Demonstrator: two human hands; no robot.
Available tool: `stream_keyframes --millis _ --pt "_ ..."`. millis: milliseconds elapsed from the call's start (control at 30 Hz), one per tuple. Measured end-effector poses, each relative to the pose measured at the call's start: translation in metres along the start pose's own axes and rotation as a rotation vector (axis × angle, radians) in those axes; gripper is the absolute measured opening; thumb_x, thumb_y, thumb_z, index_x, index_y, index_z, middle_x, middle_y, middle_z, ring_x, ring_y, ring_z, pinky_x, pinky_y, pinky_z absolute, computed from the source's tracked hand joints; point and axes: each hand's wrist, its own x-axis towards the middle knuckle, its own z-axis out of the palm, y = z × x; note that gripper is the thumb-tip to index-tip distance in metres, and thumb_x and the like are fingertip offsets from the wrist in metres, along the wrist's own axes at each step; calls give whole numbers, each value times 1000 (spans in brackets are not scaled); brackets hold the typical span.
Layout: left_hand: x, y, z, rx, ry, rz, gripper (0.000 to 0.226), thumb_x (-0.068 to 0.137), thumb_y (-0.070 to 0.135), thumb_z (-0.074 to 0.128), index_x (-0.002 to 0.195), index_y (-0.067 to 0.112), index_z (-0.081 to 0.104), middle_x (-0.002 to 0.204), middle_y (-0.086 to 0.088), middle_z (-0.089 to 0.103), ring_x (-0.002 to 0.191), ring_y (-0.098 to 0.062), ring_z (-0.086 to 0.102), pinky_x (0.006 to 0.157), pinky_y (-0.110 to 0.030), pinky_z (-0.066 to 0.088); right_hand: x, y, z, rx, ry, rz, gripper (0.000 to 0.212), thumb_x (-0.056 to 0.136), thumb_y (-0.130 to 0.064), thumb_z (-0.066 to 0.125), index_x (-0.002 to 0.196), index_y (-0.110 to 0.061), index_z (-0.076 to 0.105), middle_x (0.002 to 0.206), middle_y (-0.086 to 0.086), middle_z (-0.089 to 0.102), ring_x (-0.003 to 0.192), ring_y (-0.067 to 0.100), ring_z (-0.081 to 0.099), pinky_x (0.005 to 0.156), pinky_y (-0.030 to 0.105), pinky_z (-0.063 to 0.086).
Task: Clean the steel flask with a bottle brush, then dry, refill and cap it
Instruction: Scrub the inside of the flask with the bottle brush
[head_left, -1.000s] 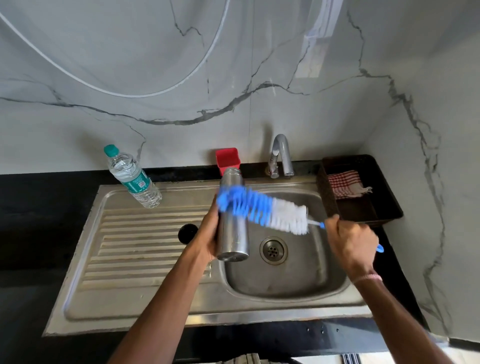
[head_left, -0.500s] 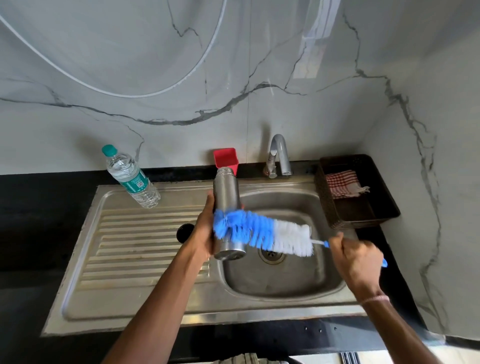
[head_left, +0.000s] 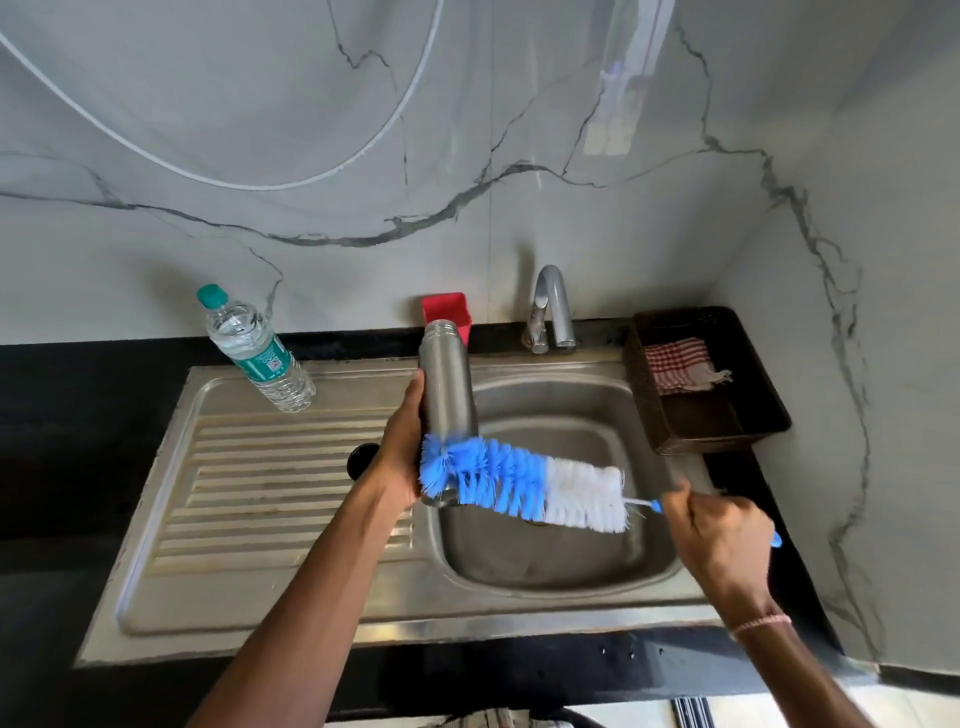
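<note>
**Steel flask mid-scrub; dry, refill and cap not started**

Left fingers (head_left: 415, 400) were curled round the lower body of the steel flask (head_left: 447, 384), thumb up the near side. Left hand (head_left: 402, 457) held it upright, mouth uncapped, over the seam between drainboard (head_left: 260, 478) and sink basin (head_left: 550, 571).

Right fingers (head_left: 685, 506) were clenched on the blue handle of the bottle brush (head_left: 524, 483). Right hand (head_left: 722, 540) sat over the basin's right edge, handle end poking out past the palm. Brush lay roughly horizontal, with the blue tip bristles against the flask's lower outside wall and the white bristles trailing toward the handle. It was outside the flask, not in the neck.

Further out:
- Tap (head_left: 550, 306) behind the basin, no water visibly running.
- Red cup-shaped thing (head_left: 449, 312) just behind the flask mouth. Possibly the cap, couldn't confirm.
- Dark round object (head_left: 363, 460) on the drainboard, half hidden by the left wrist. Couldn't tell what it was.
- Plastic water bottle (head_left: 254, 348), capped and full-looking, at the back of the drainboard.
- Checked cloth (head_left: 680, 364) in the dark basket (head_left: 727, 441) right of the sink.

Status, my read: cleaning step was in progress, on an exterior pass. Whether the inside had been brushed wasn't shown. Left to do: rinse, dry (cloth likely), refill (bottle likely), cap.
</note>
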Motion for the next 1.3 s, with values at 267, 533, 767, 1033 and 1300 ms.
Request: stream_keyframes --millis 267,533,767,1033,1300 --pt "-9 -16 25 38 -34 39 58 106 56 41 131 13 68 126 -15 73 102 -26 71 90 -41 56 85 -22 23 -169 -84 302 49 94 -31 50 64 2 70 60 29 63 54 48 61 56 41 49" --pt "-9 -2 14 -97 67 23 61 100 43 52 133 -7 60 113 -21 69 92 -32 67 89 -44 53 6 1 -3 19 11 -33 59 93 -27 45 36 -9 39 34 2 28 30 19 22 47 22 21" --pt "-7 -13 23 86 49 61 67 95 71 52 117 11 72 95 -17 78 76 -27 75 76 -40 62 76 -20 21 -151 -5 191 46 91 -26 54 55 2 66 50 26 57 41 45 56 48 38 47" --pt "-8 -4 8 23 77 44 72 101 68 42 112 4 70 80 -13 76 65 -23 75 57 -32 59 22 -6 16 -65 -38 6 55 91 -28 48 42 -3 52 38 18 48 29 35 46 47 25 29" --pt "-11 -12 18 46 56 1 74 99 69 47 131 5 66 109 -22 77 86 -32 77 70 -41 63 56 -18 28 -159 -16 164 48 91 -26 51 54 0 65 47 25 56 39 42 55 46 35 43"
